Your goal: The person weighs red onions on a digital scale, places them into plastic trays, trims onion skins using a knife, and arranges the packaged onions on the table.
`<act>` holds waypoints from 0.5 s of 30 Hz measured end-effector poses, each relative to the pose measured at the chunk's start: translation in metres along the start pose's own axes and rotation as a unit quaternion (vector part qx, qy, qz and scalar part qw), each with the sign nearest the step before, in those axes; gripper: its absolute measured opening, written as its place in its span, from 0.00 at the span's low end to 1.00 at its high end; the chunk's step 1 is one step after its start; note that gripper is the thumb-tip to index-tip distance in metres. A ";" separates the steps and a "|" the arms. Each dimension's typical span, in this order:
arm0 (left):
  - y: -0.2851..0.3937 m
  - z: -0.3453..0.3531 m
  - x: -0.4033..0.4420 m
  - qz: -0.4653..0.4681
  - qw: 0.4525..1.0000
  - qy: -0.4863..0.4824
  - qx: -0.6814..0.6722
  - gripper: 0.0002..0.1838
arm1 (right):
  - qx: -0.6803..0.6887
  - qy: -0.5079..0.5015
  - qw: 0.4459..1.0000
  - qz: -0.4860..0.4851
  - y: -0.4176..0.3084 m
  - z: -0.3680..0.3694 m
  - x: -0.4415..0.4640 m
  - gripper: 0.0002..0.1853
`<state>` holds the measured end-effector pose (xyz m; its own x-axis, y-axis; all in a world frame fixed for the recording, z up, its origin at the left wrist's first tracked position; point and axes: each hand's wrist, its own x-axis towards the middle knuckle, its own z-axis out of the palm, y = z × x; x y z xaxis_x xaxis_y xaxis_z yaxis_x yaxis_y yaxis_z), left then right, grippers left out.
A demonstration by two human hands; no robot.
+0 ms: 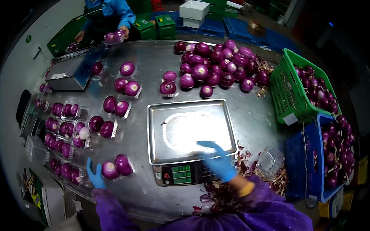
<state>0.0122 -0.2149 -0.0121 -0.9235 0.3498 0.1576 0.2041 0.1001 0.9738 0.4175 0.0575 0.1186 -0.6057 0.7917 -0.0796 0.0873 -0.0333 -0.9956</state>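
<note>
My left hand [96, 173], in a blue glove, is open beside a clear tray with two red onions [122, 165] at the table's lower left. Its fingers point up and hold nothing. My right hand [216, 160], also gloved in blue and slightly blurred, is open over the lower right edge of the scale [177, 173]. No onion lies on the scale's steel pan [151, 134]. Packed trays of onions [106, 129] stand in rows on the left. A large pile of loose red onions [216, 65] lies beyond the scale.
At the right stand a green crate [285, 89] and a blue crate [298, 159], both full of onions. Onion skins and an empty clear tray [271, 161] lie at the lower right. Across the table, a person in blue [123, 12] holds packed onions beside a metal machine [67, 73].
</note>
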 end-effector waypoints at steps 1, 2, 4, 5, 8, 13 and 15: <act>0.008 0.001 0.001 0.029 0.999 0.011 0.031 0.29 | 0.023 0.127 0.991 0.023 0.013 -0.050 -0.007 0.13; 0.019 0.006 0.000 0.027 0.999 0.021 0.014 0.28 | -0.273 0.205 0.934 -0.103 0.039 -0.111 -0.020 0.17; 0.049 0.028 -0.008 0.031 0.999 0.021 -0.020 0.26 | -0.491 0.173 0.854 -0.022 0.102 -0.196 -0.086 0.24; 0.072 0.047 -0.016 0.037 0.999 0.009 -0.036 0.26 | -0.571 0.134 0.810 0.010 0.131 -0.217 -0.115 0.26; 0.113 0.111 -0.034 0.049 0.994 -0.051 -0.082 0.25 | -0.532 0.167 0.829 0.051 0.140 -0.212 -0.151 0.31; 0.157 0.184 -0.086 0.061 0.969 -0.200 -0.131 0.25 | -0.556 0.291 0.770 0.113 0.131 -0.215 -0.160 0.18; 0.159 0.194 -0.111 0.049 0.960 -0.247 -0.117 0.25 | -0.517 0.192 0.798 0.241 0.129 -0.224 -0.171 0.12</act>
<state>0.2099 -0.0572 0.0936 -0.6239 0.7526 0.2106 0.1504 -0.1488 0.9774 0.7090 0.0544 0.0148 -0.0349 0.9742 -0.2229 0.9640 -0.0260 -0.2645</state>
